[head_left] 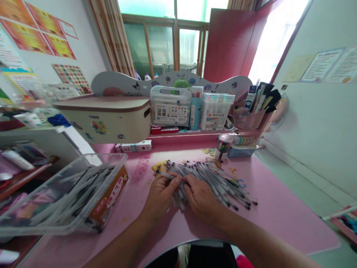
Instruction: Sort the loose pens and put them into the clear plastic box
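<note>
Near the middle of the pink desk (pixel 279 219), my left hand (pixel 160 193) is closed round a slim clear pen (pixel 165 174) with a dark end that sticks out to the left. My right hand (pixel 202 195) meets it from the other side, its thumb and fingers pinched at the pen's right end, which the fingers hide. Beneath and behind both hands spreads a loose pile of similar clear pens (pixel 214 178) with dark tips, fanned out towards the right. A few more pens (pixel 178 199) lie under my hands, partly covered and blurred.
A clear plastic bin (pixel 126 163) with many pens and a brown box (pixel 110 193) stands at left. A lidded cream box (pixel 122 124), a marker case (pixel 170 108) and a pen holder (pixel 251 118) line the back shelf. A clear jar (pixel 222 147) stands at back right.
</note>
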Available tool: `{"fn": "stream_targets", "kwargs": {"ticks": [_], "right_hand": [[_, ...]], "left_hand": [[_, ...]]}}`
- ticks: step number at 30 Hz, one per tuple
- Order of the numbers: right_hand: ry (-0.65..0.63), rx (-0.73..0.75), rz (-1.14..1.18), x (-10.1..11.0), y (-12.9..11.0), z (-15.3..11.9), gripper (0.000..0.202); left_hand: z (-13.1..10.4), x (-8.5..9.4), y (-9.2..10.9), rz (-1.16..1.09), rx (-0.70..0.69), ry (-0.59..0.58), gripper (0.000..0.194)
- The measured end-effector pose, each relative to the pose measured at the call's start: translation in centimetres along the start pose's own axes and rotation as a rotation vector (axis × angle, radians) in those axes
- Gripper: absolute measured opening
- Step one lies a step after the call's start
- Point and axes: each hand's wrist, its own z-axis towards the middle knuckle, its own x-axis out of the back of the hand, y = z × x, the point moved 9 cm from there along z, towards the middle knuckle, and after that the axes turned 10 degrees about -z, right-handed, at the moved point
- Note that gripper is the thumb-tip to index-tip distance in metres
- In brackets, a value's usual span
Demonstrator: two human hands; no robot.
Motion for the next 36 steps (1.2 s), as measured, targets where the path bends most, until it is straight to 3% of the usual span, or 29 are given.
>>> {"fn": "stream_targets", "kwargs": {"ticks": [10,17,23,29,36], "right_hand": [[0.024,0.026,0.141,0.6,-0.3,0.1,0.022],[0.036,0.030,0.164,1.3,-0.7,0.4,0.022],[-0.018,-0.022,0.264,1.4,-0.5,0.7,0.013],[-0.123,-0.029,0.398,0.4,-0.3,0.8,0.022],[-0.097,-0.057,0.426,0.4,-0.3,0.6,0.025]], "left_hand": [[-0.6,-0.4,0.0,-0.012,-0.013,-0.064,0.024],[-0.8,-0.6,0.6,-0.044,-0.048,-0.030,0.022],[-1.2,-0.7,1.8,0.002,-0.126,-0.034,0.016],[-0.9,-0.2,1.6,0.017,-0.106,-0.025,0.017],[-0.9,-0.4,1.2,0.001,-0.098,-0.047,0.017]]}}
